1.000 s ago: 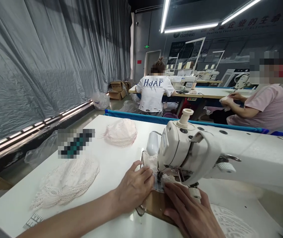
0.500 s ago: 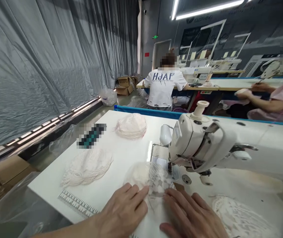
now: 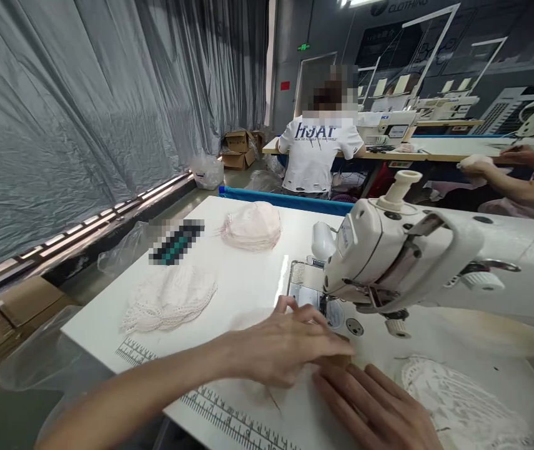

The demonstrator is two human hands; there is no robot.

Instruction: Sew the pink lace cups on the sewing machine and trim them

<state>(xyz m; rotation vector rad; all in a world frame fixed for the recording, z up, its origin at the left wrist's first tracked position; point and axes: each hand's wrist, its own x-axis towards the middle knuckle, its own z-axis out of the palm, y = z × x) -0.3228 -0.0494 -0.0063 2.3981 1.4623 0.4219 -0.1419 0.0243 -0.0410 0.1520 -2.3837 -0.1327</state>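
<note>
Fingers of the left hand (image 3: 290,344), spread flat on the lace piece (image 3: 267,390) before the sewing machine (image 3: 388,256), sit close enough to the needle for a prick, beside the flat, open right hand (image 3: 379,409).

right hand (image 3: 379,409) cut off, fabric hidden
</note>
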